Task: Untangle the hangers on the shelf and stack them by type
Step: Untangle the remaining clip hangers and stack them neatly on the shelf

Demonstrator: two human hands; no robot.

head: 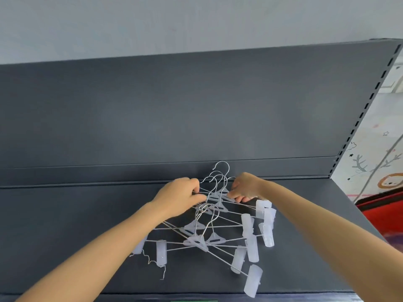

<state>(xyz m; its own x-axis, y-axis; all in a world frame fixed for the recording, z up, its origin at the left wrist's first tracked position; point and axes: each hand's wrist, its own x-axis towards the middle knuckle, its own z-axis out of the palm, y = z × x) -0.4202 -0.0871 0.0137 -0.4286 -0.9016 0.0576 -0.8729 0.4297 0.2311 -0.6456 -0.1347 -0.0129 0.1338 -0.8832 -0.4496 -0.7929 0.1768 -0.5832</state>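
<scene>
A tangled heap of clip hangers (209, 232) lies on the dark grey shelf (76, 214): thin metal bars, silver hooks and translucent white plastic clips. Several hooks (220, 171) stick up at the far end, near the shelf's back edge. My left hand (181, 197) grips the wire bars at the heap's far left side. My right hand (244, 188) pinches the white centre piece of a hanger at the far right. A loose thread (152, 261) trails from the clips at the near left.
A dark back panel (174, 110) rises behind the shelf, with a slotted upright (366, 105) at its right end. A patterned wall and a red object (383, 203) lie beyond the shelf's right edge. The shelf's front edge runs along the bottom of the view.
</scene>
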